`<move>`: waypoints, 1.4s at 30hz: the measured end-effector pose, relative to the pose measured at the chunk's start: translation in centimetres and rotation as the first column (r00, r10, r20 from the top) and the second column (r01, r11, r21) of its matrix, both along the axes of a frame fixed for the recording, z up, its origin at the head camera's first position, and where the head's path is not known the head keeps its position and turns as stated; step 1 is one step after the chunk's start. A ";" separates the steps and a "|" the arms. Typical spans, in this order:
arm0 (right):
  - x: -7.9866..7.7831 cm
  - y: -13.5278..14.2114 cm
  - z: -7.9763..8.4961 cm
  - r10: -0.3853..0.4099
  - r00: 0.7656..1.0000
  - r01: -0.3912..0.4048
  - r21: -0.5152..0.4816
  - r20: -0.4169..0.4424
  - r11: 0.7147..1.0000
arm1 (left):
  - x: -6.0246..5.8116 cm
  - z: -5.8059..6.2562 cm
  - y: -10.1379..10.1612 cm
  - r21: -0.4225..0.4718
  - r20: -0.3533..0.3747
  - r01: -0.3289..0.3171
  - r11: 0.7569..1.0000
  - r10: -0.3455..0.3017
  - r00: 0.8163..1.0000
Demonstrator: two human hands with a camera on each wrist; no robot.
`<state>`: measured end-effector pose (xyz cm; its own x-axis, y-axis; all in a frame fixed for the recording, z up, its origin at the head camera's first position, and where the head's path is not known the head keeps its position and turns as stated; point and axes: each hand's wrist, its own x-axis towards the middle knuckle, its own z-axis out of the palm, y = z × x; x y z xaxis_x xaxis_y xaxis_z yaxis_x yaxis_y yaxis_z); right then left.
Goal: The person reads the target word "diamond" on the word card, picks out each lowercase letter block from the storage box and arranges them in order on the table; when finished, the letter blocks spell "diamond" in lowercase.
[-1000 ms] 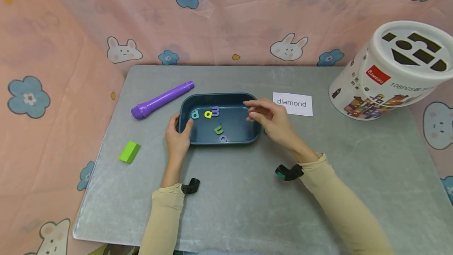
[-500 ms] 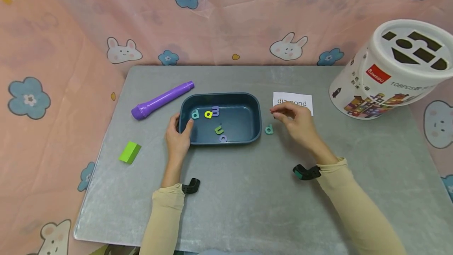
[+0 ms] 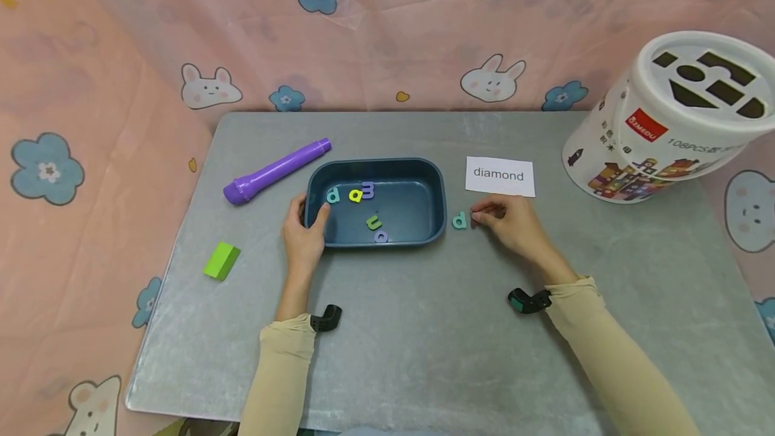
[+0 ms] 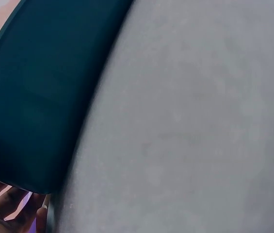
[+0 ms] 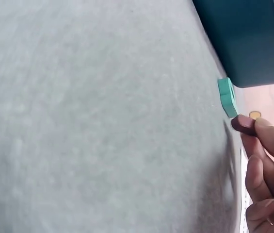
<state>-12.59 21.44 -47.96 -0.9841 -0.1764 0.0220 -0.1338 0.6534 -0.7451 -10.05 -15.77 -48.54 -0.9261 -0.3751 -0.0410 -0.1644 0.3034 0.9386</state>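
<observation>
1. Left hand [image 3: 305, 239] grips the left end of the tray [image 3: 418, 210].
2. Right hand [image 3: 511, 222] pinches a dark red piece [image 5: 243, 124] just beside the teal letter [image 3: 459, 221] on the bench [image 3: 393, 342].
3. Apparent step: placing — next move likely calls for alignment, then release.

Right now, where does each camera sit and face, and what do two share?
Head: on the head, forward and down at the tray; left hand, right hand and sleeves show.
Left wrist: on that wrist, facing the tray's side and tabletop; left hand's fingers show lower left.
Right wrist: on that wrist, facing tabletop and teal letter; right hand pinches a dark red piece.
Shared by head and right wrist: teal letter beside tray.
</observation>
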 end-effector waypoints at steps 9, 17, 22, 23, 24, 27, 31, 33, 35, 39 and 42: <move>-0.1 -0.6 -0.3 -0.015 0.998 0.014 0.016 0.054 1.000 | 0.0 -0.1 -0.1 0.007 -0.015 -0.005 1.000 0.005 1.000; 0.0 -0.9 -0.5 -0.023 1.000 0.024 0.034 -0.004 0.999 | 0.1 0.0 0.0 0.006 -0.010 0.000 1.000 0.000 1.000; 0.3 -2.2 0.5 -0.042 0.995 0.047 0.046 -0.088 0.998 | 0.1 0.0 0.0 0.006 -0.010 -0.004 1.000 0.004 1.000; 0.4 -2.6 0.8 -0.044 0.993 0.049 0.038 -0.110 0.998 | 0.1 0.0 0.0 0.007 -0.011 -0.004 1.000 0.004 1.000; 0.5 -3.0 1.1 -0.042 0.991 0.045 0.022 -0.129 0.999 | 0.1 0.0 0.0 0.007 -0.010 -0.004 1.000 0.004 1.000; 0.8 -4.4 1.9 -0.014 0.979 0.008 -0.030 -0.203 1.000 | 0.1 0.0 0.1 0.011 -0.010 -0.005 1.000 0.005 1.000; 1.1 -6.8 2.6 0.068 0.954 -0.093 -0.074 -0.294 0.993 | 0.1 -0.1 -0.1 0.010 -0.004 -0.005 1.000 0.005 1.000; 1.4 -8.1 2.8 0.121 0.947 -0.151 -0.079 -0.299 0.985 | 0.1 -0.1 -0.1 0.010 0.001 -0.004 1.000 0.004 1.000; 1.6 -9.3 3.1 0.199 0.944 -0.227 -0.080 -0.265 0.971 | 0.1 -0.1 -0.2 0.008 0.005 -0.004 1.000 0.004 1.000; 1.7 -11.4 3.5 0.346 0.930 -0.355 -0.057 -0.122 0.933 | 0.1 0.0 -0.2 0.011 0.008 0.000 1.000 0.000 1.000; 1.3 -12.7 3.7 0.404 0.914 -0.405 -0.031 -0.031 0.914 | 0.0 0.0 -0.1 0.013 0.006 0.000 1.000 0.000 1.000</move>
<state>-11.34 8.73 -44.28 -0.8276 -0.5583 0.0581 -0.3992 0.5127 -0.7601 -10.01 -15.90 -48.49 -0.9259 -0.3744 -0.0509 -0.1697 0.2917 0.9413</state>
